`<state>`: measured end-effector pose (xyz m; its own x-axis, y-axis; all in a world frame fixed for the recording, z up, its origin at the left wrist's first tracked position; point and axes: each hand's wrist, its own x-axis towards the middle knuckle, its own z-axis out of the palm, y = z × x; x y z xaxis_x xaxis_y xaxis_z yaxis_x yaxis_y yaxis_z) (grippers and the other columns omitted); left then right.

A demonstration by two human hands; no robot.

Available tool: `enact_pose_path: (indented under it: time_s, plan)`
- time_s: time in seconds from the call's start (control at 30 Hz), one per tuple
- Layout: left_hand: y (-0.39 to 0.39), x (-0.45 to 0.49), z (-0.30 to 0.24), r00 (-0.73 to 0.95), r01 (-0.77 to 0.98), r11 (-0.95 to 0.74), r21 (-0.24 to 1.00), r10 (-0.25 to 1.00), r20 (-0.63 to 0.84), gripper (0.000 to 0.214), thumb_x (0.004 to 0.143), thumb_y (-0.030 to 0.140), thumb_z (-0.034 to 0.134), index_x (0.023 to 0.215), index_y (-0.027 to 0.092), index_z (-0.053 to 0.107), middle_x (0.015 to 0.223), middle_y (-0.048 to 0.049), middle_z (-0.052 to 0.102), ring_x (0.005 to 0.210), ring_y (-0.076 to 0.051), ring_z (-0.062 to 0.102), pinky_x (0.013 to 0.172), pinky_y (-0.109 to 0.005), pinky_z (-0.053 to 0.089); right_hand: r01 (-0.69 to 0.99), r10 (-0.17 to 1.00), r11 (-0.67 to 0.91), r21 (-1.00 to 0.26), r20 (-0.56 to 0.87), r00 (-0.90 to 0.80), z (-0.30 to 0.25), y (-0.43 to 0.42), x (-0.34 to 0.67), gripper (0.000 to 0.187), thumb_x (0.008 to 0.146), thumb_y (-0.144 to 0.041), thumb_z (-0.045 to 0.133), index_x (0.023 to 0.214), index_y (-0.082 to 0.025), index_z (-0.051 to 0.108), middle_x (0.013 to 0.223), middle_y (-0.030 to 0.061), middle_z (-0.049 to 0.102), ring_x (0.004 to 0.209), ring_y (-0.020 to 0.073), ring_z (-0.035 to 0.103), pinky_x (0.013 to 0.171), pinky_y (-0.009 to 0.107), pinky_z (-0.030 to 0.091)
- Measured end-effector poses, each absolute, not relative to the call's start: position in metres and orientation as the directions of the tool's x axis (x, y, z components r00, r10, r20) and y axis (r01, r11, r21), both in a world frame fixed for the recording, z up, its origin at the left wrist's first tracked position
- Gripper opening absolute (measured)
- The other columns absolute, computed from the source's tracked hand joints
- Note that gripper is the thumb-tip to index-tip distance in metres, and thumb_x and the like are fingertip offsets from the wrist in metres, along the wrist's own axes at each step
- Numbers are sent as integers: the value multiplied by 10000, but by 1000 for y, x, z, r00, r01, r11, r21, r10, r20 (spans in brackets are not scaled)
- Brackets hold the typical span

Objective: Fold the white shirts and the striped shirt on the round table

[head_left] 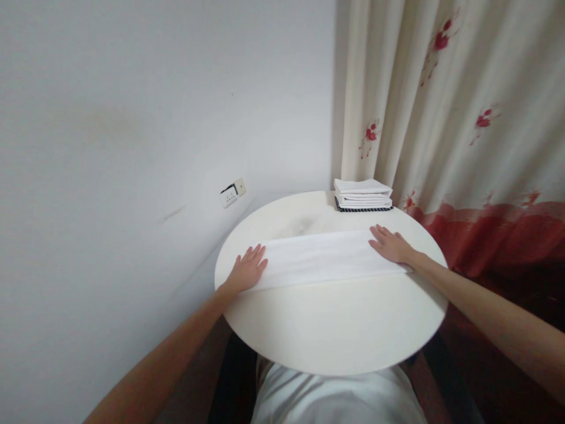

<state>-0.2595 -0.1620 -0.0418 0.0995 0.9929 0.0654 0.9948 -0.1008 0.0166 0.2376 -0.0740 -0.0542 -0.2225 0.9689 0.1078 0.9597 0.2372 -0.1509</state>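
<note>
A white cloth [318, 258], folded into a long flat strip, lies across the round white table [335, 324]. My left hand [249, 268] rests flat on the strip's left end, its fingers a little spread. On the right end lies my right hand [392, 244], palm down with the fingers stretched out to the left. Neither hand grips the cloth. The cloth's far and near long edges both show, while its two short ends are partly covered by my hands.
At the table's back right, a stack of folded white cloths [362, 194] sits on a dark, white-dotted piece [364, 209]. A curtain with red flowers [410, 106] hangs close behind. A wall with a socket [228, 196] borders the table's left side.
</note>
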Motion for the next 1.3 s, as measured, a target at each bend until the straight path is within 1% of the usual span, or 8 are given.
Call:
enact_pose_path:
  time_s: [0.2, 0.4, 0.57, 0.7, 0.9, 1.1, 1.23, 1.3]
  plan:
    - [-155, -265, -18, -48, 999, 50, -17, 995, 89, 600, 1021, 399, 288, 1561, 141, 339, 1642, -170, 261, 1525, -370, 197, 1184, -621, 190, 974, 959, 157, -163, 260, -111, -29, -71, 217, 570, 1042, -391, 267, 1499, -82, 411, 1630, 255, 239, 1520, 360, 199, 1161, 649, 192]
    - [-128, -140, -9, 245, 966, -250, 58, 966, 88, 556, 1033, 323, 264, 1555, 144, 328, 1628, -159, 310, 1519, -301, 254, 1202, -556, 215, 865, 879, 469, -180, 193, -437, -18, -102, 88, 562, 1013, -329, 332, 1539, -132, 365, 1644, 163, 269, 1527, 281, 211, 1201, 552, 201]
    - [-118, -90, -34, 323, 937, -334, 104, 940, 112, 570, 1022, 253, 214, 1554, 78, 324, 1639, -156, 284, 1516, -266, 269, 1209, -512, 252, 832, 867, 497, -245, 106, -486, -31, -112, 49, 596, 1009, -278, 268, 1568, -77, 309, 1638, 180, 274, 1518, 283, 243, 1202, 510, 217]
    - [-116, -107, -41, 336, 935, -345, 84, 935, 110, 600, 1042, 397, 231, 1577, 134, 302, 1654, -109, 256, 1526, -287, 239, 1216, -550, 222, 831, 860, 508, -226, 79, -504, -36, -95, 72, 651, 1026, -421, 260, 1582, -83, 280, 1658, 159, 220, 1534, 279, 190, 1220, 525, 154]
    - [-117, -179, -40, 212, 977, -213, 27, 976, 55, 614, 1041, 485, 232, 1587, 213, 297, 1669, -72, 207, 1541, -302, 178, 1215, -572, 183, 927, 937, 347, -142, 92, -337, -45, -64, 154, 642, 1034, -495, 251, 1561, -142, 344, 1649, 155, 259, 1529, 284, 198, 1215, 535, 143]
    - [-130, -270, -27, -81, 997, 80, 20, 997, 3, 609, 1039, 432, 235, 1592, 180, 276, 1668, -81, 204, 1540, -290, 183, 1215, -535, 213, 974, 986, 146, -172, 103, -130, -42, -53, 230, 627, 1035, -475, 261, 1534, -119, 391, 1612, 212, 319, 1491, 375, 272, 1142, 677, 202]
    - [-127, -268, -6, -240, 970, 239, 37, 970, 25, 622, 1043, 386, 187, 1569, 68, 282, 1647, -190, 221, 1528, -346, 204, 1181, -590, 249, 978, 974, 61, -199, 227, -14, -28, -57, 207, 608, 1041, -400, 258, 1551, -80, 344, 1623, 257, 254, 1514, 382, 201, 1162, 676, 122]
    - [-128, -236, 0, -175, 984, 171, 43, 978, 112, 627, 1044, 391, 200, 1567, 52, 269, 1653, -195, 200, 1540, -338, 155, 1199, -572, 216, 972, 961, 137, -190, 262, -85, -22, -68, 171, 586, 1042, -344, 245, 1559, -80, 321, 1635, 235, 239, 1530, 337, 172, 1189, 635, 114]
